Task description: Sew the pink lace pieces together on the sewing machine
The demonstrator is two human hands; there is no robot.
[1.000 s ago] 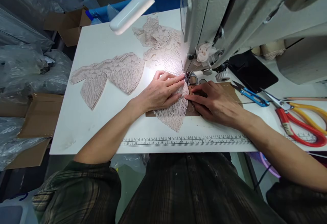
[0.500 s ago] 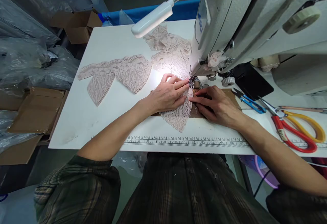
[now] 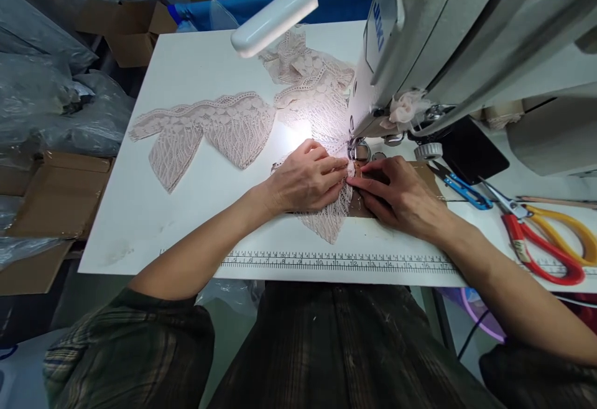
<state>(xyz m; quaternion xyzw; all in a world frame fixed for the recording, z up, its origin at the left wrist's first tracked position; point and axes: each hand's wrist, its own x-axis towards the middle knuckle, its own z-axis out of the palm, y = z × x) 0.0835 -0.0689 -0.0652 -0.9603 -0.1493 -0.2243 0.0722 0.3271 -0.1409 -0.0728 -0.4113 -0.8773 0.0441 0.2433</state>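
The lace piece (image 3: 330, 219), pale pink with a pointed lower end, lies beneath the presser foot (image 3: 352, 149) of a sewing machine (image 3: 396, 42). Pressing down on this lace from the left, my left hand (image 3: 310, 179) is laid fairly flat, its fingertips just below the foot. My right hand (image 3: 396, 194) has its thumb and forefinger closed at the right edge of the lace, close to the left fingertips. More joined lace (image 3: 317, 107) runs out behind the foot. Another lace stretch (image 3: 237, 126) is spread on the tabletop to the left.
A white lamp (image 3: 277, 14) hangs over the white table (image 3: 125, 216). Blue thread snips (image 3: 466, 190), red-and-yellow scissors (image 3: 550, 232) and a black phone-like slab (image 3: 473, 148) lie on the right. A printed ruler (image 3: 326, 263) follows the front edge. Cardboard boxes (image 3: 60, 191) stand left.
The camera view has shifted slightly. My left hand's fingers are more bent and drawn together; a little fabric now shows bunched behind that hand. The right hand stays at the lace edge.
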